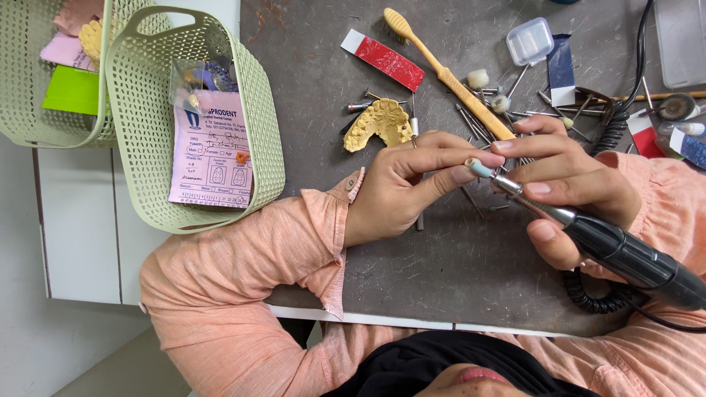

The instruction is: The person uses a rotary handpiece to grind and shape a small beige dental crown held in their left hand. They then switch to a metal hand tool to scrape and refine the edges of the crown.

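My right hand [566, 184] grips a black and silver rotary handpiece [625, 254] with a small pale cylindrical bur tip [479, 168] at its front. My left hand [412, 180] reaches in from the left, its fingertips pinched beside the bur tip; whatever it holds is too small to make out. A yellow plaster dental cast [379, 123] lies on the grey bench just beyond the left hand. Both arms wear peach sleeves.
A yellow-handled brush [448, 73], a red and white strip [384, 59], a small clear box [529, 40] and several metal burs [478, 125] litter the grey bench [456, 272]. Two green perforated baskets [147, 169] with a pink form stand at left. A coiled black cable [596, 298] lies near the edge.
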